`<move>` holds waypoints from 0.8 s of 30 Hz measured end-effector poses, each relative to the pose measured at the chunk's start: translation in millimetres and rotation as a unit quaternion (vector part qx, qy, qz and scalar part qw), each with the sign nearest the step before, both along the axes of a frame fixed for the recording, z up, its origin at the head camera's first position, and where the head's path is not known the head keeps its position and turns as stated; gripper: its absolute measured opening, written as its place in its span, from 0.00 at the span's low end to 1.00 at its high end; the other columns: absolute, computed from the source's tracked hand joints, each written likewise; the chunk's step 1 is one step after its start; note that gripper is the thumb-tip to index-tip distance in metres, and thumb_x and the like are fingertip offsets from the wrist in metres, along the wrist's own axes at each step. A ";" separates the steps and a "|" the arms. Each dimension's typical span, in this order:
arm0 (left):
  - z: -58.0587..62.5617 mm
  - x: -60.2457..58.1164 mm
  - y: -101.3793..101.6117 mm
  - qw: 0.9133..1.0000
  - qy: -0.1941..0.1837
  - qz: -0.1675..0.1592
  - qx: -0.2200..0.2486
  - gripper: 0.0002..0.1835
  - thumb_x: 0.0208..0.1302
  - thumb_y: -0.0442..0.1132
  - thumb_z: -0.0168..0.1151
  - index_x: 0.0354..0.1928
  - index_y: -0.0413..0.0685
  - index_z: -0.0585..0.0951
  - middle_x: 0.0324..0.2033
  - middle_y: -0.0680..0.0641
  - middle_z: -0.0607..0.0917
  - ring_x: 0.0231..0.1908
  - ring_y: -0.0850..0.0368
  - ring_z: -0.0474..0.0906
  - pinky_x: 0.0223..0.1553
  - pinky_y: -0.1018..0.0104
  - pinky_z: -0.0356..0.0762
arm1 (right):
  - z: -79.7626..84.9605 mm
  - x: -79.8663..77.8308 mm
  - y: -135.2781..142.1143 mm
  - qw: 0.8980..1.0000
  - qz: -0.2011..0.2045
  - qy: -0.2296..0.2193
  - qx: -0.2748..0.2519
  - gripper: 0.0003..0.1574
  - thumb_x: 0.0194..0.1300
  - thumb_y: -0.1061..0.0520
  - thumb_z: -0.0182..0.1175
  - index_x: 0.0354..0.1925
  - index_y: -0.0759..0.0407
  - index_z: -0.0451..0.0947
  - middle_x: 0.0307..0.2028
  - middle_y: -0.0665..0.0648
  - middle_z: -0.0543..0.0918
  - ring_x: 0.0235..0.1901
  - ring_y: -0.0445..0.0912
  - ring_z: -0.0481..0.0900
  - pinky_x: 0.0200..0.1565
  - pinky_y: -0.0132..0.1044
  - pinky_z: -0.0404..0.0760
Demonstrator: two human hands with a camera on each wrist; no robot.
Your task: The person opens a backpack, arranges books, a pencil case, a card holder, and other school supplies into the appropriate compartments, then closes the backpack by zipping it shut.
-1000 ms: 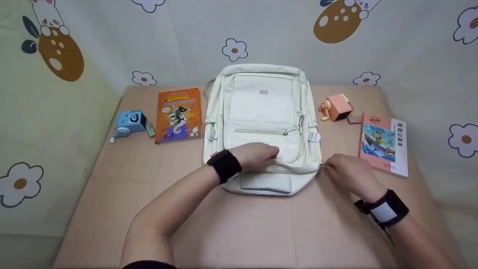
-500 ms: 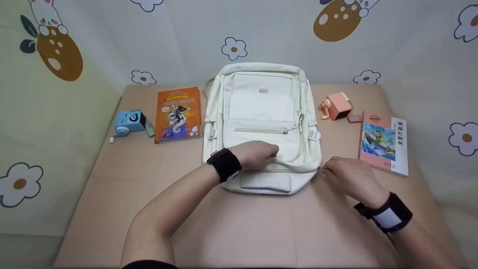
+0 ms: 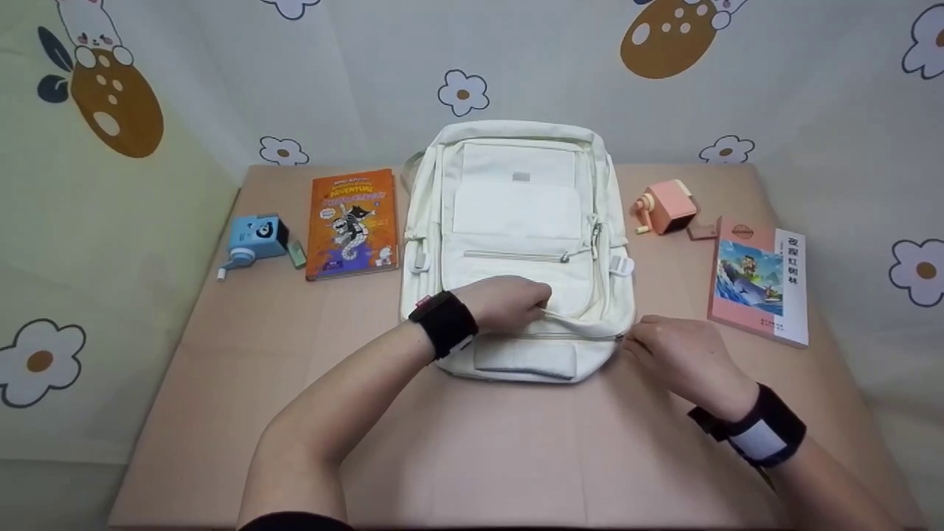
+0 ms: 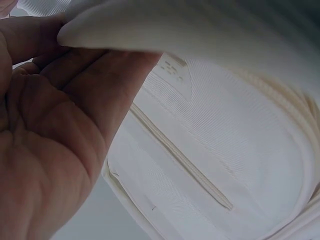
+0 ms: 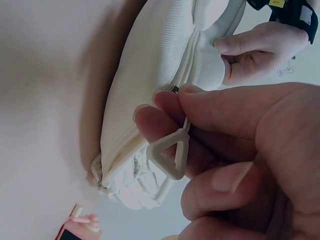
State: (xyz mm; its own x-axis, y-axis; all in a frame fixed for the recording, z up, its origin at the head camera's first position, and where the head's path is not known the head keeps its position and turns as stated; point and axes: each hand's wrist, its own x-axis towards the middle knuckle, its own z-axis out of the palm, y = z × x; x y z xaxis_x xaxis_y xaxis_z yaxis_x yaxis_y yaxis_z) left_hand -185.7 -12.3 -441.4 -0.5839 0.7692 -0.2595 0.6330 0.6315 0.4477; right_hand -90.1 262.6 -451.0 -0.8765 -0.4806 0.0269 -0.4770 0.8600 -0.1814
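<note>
A cream backpack [image 3: 516, 203] lies front up on the table. My left hand [image 3: 509, 304] pinches a fabric edge low on its front; in the left wrist view, thumb and fingers hold up a cream fabric flap [image 4: 210, 35]. At the bag's lower right corner is my right hand [image 3: 682, 358]. Its thumb and fingertips pinch a zipper pull, whose triangular tab [image 5: 160, 159] hangs below the fingers in the right wrist view. The zipper slider [image 5: 174, 89] shows right at the fingertips.
Left of the bag are an orange book [image 3: 352, 225], a green eraser [image 3: 296, 254] and a blue crank pencil sharpener [image 3: 257, 240]. To its right are a pink sharpener [image 3: 667, 206], a small reddish-pink block [image 3: 703, 232] and a pink-and-white book [image 3: 759, 284].
My right hand has moved left and down, drawing the zipper pull round the bag's lower right corner. My left hand keeps its hold in the same place.
</note>
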 end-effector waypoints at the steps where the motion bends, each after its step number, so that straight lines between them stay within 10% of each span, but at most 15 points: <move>1: 0.2 0.2 -0.2 1.000 0.002 0.000 0.001 0.07 0.77 0.40 0.53 0.38 0.47 0.75 0.31 0.51 0.77 0.35 0.53 0.75 0.42 0.59 0.73 | 0.2 0.5 -1.7 1.000 0.003 0.003 -0.001 0.04 0.68 0.55 0.68 0.37 0.54 0.87 0.23 0.47 0.75 0.22 0.40 0.69 0.27 0.38 0.71; 24: -3.3 8.9 -25.3 0.999 -0.046 -0.025 0.011 0.17 0.61 0.35 0.64 0.53 0.47 0.79 0.39 0.50 0.80 0.39 0.54 0.74 0.44 0.61 0.74 | -7.1 2.0 -5.2 0.999 -0.035 -0.021 -0.005 0.08 0.69 0.54 0.67 0.32 0.51 0.81 0.21 0.45 0.69 0.20 0.41 0.65 0.24 0.37 0.65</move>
State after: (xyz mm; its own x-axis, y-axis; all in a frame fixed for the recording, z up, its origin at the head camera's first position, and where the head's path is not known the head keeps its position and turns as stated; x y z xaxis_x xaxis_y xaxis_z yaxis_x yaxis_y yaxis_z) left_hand -176.7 -37.6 -444.7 -0.5196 0.8028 -0.2925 0.6184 0.5896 0.5196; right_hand -88.1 257.5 -458.2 -0.9083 -0.4183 -0.0056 -0.4080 0.8888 -0.2088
